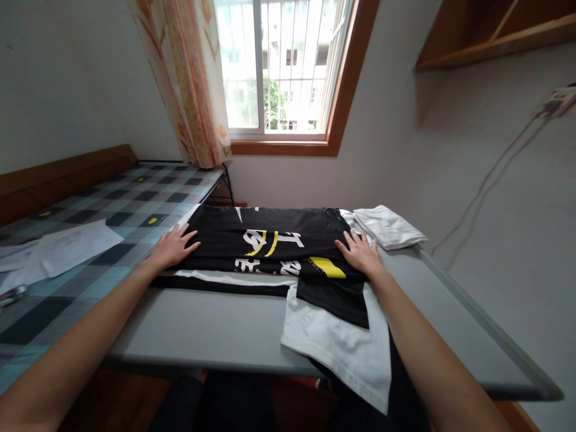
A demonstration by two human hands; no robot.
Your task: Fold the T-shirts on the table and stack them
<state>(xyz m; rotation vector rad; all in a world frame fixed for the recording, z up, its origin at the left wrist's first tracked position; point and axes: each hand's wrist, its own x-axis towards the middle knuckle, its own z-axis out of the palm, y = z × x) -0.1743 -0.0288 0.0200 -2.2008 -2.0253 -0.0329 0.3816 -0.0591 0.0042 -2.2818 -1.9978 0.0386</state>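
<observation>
- Black cotton T-shirt w/ white-yellow print (270, 240) was laid flat on grey tabletop (202, 327).
- L hand (173, 247) & R hand (361, 252) were pressed on its ends, fingers spread, prob. to hold fabric smooth.

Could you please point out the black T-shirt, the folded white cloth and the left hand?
black T-shirt (225, 237): head view, fabric left of print
folded white cloth (387, 227): head view, top middle
left hand (174, 247): head view, back of hand

Black shirt (225, 237) on grey table (202, 330)
</observation>
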